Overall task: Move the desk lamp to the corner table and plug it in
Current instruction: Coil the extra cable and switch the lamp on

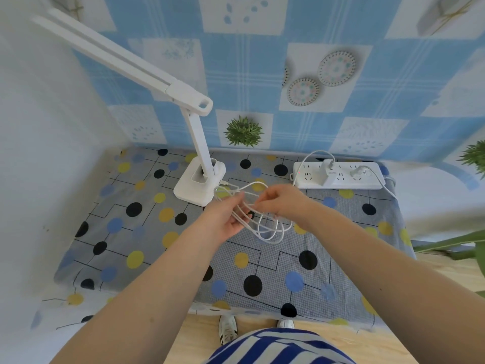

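Now both hands' fingers (237,199) pinch the white desk lamp's (200,177) looped cord (265,229).

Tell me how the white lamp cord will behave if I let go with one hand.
The white cord looks floppy: its loops sag between the left hand and right hand. Released, the coil would likely slump onto the tablecloth. It seems light; one end looks plugged into the lamp base.

Desk lamp (199,179): matt white plastic, smooth on arm & base. Cord (265,227): thin white, smooth, slight sheen (rubbery-looking jacket). Power strip (338,177): white plastic, semi-gloss. Tablecloth (147,232): woven cloth w/ fine grid texture, matt, a bit wrinkled. Wall covering (262,61): printed, smooth. Floor (393,334): pale wood-look.
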